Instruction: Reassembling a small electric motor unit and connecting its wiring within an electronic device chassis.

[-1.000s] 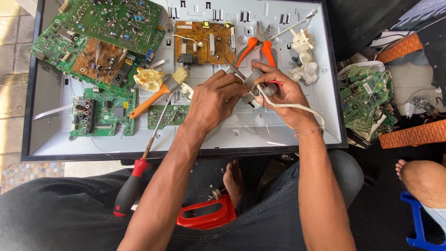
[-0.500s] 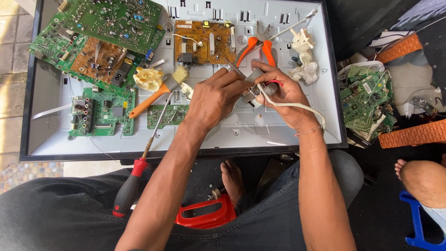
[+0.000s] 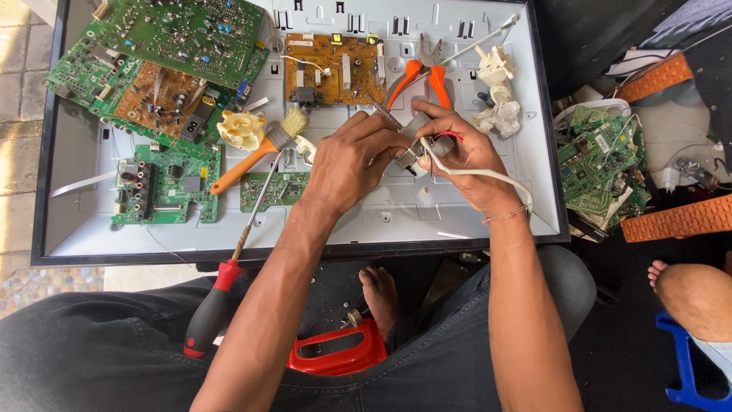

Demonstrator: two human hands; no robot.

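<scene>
Seen from above, two bare hands meet near the centre of the frame over a large pale grey panel (image 3: 457,217) with a black rim, which lies flat across the person's lap.

The left hand (image 3: 352,162) has its fingers curled tightly inward, pinching one end of a small grey metal part (image 3: 415,149). The right hand (image 3: 467,156) closes its fingers around the other end of the same part, thumb pressed on top. A white cord (image 3: 488,175) runs from the part, loops over the right wrist and trails toward the right edge of the panel. A short red wire shows between the right fingers.

Just above the hands lie pliers with orange handles (image 3: 418,76), and beside them, in the upper right, a white plug (image 3: 494,65) and a crumpled white cloth (image 3: 499,116). An orange-brown circuit board (image 3: 332,69) sits at the upper centre. Large green circuit boards (image 3: 164,38) fill the upper left of the frame, with a smaller green board (image 3: 160,187) below them. A brush with an orange handle (image 3: 255,149) lies left of the left hand. A screwdriver with a red and black handle (image 3: 213,309) leans from the panel down onto the person's dark trousers at lower left.

A red plastic handle (image 3: 335,351) rests at the bottom centre, near a bare foot. More green boards are heaped in a tray (image 3: 602,164) at the right. Another person's knee appears at the lower right.
</scene>
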